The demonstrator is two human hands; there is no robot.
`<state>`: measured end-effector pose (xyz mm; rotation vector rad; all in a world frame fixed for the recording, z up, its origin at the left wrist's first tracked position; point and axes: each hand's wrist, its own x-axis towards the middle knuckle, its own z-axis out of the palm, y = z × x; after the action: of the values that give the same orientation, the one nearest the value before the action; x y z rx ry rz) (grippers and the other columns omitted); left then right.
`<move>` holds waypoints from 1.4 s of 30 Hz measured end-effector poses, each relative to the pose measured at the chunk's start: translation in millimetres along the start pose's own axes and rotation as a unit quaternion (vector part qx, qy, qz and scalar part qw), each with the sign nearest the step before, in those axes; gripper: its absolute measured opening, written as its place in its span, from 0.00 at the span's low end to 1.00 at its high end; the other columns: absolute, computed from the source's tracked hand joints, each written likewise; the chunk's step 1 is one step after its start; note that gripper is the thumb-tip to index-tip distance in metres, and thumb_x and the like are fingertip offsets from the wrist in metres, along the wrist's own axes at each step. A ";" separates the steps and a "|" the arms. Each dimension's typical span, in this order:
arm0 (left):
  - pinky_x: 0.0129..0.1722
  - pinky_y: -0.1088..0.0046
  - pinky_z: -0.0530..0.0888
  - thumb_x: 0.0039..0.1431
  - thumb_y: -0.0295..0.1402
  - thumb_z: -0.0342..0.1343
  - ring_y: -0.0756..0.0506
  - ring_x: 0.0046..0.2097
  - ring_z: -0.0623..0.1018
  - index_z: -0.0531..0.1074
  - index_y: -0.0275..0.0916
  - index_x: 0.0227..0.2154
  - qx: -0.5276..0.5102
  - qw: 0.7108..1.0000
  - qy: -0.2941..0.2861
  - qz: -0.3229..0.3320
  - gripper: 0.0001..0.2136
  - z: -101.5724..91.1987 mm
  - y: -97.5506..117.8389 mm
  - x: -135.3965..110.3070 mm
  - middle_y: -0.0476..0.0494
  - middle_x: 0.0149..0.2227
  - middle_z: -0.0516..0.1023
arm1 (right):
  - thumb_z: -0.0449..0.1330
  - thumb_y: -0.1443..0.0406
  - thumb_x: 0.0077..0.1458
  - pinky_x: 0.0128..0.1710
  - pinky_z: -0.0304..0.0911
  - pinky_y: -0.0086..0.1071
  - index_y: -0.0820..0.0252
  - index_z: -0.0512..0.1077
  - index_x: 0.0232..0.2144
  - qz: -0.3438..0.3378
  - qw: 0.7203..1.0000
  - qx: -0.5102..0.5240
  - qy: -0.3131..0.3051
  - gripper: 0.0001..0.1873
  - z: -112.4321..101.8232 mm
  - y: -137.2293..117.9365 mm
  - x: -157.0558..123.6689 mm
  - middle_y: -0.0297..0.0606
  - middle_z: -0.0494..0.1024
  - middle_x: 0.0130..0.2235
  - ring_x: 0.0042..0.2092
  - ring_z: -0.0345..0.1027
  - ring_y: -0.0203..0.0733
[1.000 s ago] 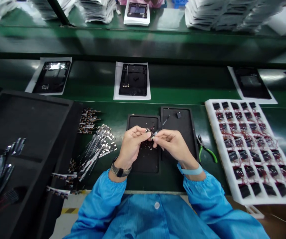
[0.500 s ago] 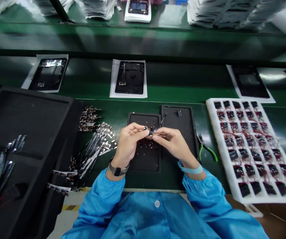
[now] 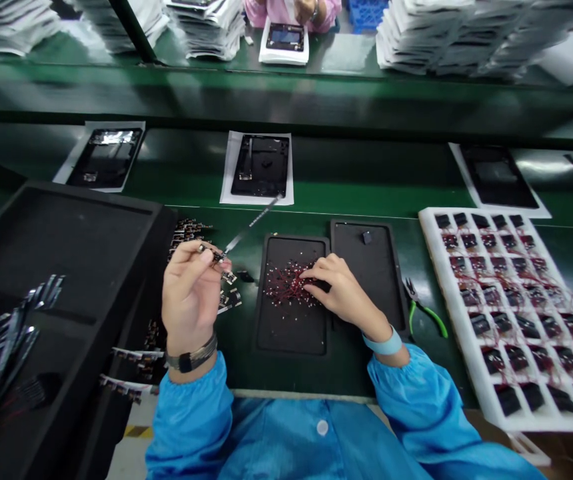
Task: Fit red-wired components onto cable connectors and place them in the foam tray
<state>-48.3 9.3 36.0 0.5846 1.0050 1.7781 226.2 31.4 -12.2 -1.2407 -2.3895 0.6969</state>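
My left hand [image 3: 189,293] is closed in a pinch on one end of a long thin flex strip [image 3: 246,230], which slants up and to the right above the pile of similar strips [image 3: 226,293]. My right hand [image 3: 334,287] rests on the left black tray [image 3: 291,333]. Its fingertips press together among a heap of small red-wired parts [image 3: 284,287]; what they hold is hidden. The right black tray [image 3: 371,267] carries one small black piece [image 3: 366,237].
A big black foam bin [image 3: 66,267] with loose strips stands at the left. At the right, a white tray [image 3: 516,300] holds several wired black parts, with green-handled pliers [image 3: 424,307] beside it. Phone frames [image 3: 261,167] lie on paper on the belt. Another person's hands [image 3: 296,13] work opposite.
My hands have parted. The left carried the flex strip away to the left over the strip pile; the right dropped onto the red-wired parts on the left tray.
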 end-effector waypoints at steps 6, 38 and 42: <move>0.32 0.73 0.77 0.52 0.27 0.71 0.51 0.34 0.76 0.78 0.40 0.35 -0.006 1.000 -0.011 -0.019 0.09 0.8 -13.2 2.4 0.49 0.34 0.76 | 0.66 0.67 0.64 0.44 0.56 0.41 0.55 0.80 0.37 -0.001 1.000 0.018 -0.001 0.03 -1.1 -4.5 3.6 0.38 0.76 0.37 0.43 0.64 0.47; 0.43 0.71 0.73 0.59 0.31 0.66 0.46 0.41 0.79 0.85 0.41 0.42 0.260 0.946 -0.192 -0.038 0.08 13.8 -21.0 -8.9 0.42 0.39 0.82 | 0.65 0.63 0.65 0.48 0.68 0.44 0.53 0.83 0.41 0.017 0.946 0.319 0.049 0.06 -24.2 -25.4 -2.5 0.39 0.84 0.40 0.43 0.75 0.47; 0.41 0.73 0.73 0.58 0.31 0.68 0.48 0.38 0.79 0.82 0.40 0.48 0.245 0.950 -0.183 -0.058 0.15 17.9 -25.5 -11.9 0.43 0.36 0.82 | 0.66 0.61 0.64 0.49 0.68 0.45 0.53 0.82 0.38 0.035 0.934 0.348 0.070 0.05 -23.2 -26.1 -3.7 0.39 0.83 0.39 0.43 0.75 0.47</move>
<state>-16.8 9.7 24.9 1.0963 1.1899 1.2478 223.2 21.5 21.3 -1.0124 -1.7350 1.2825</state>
